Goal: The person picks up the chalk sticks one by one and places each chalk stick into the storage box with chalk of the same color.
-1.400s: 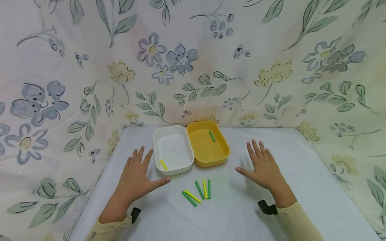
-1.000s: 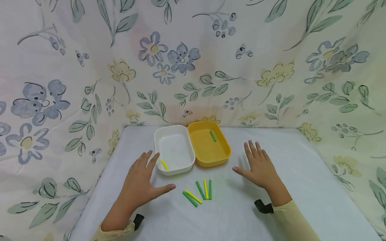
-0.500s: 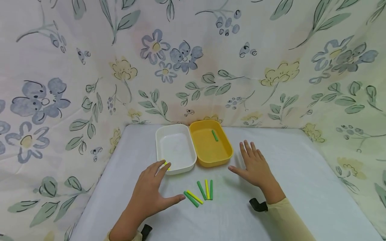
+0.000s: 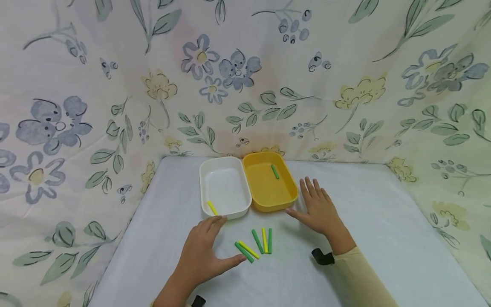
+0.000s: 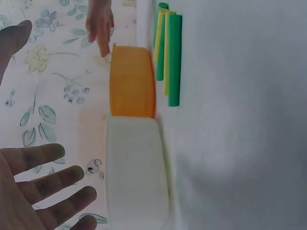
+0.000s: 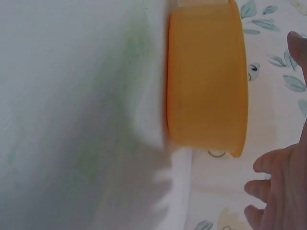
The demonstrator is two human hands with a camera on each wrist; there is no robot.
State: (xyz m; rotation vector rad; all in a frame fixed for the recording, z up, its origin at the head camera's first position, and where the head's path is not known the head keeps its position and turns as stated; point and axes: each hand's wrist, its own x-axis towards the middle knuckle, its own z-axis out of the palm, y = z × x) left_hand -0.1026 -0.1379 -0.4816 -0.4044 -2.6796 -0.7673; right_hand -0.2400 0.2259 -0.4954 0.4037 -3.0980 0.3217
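In the head view, several green and yellow chalk-like sticks lie on the white cloth, among them a green stick and a yellow stick. My left hand, fingers spread and holding nothing, hovers left of them, its thumb tip over the nearest green one. My right hand is likewise empty, fingers extended, just right of the yellow tray. Inside that tray lies one green stick. The white tray touches it on the left and contains a yellow stick, its lower end near my left fingertips.
A white cloth covers the table. Behind and at both sides hangs a floral curtain, close to the trays' far edges. Faint green smudges mark the cloth in the right wrist view. A black wrist mount sits at my right cuff.
My left hand has moved right and nearer, from beside the white tray toward the loose sticks. My right hand has shifted left toward the yellow tray. The sticks and trays stay put.
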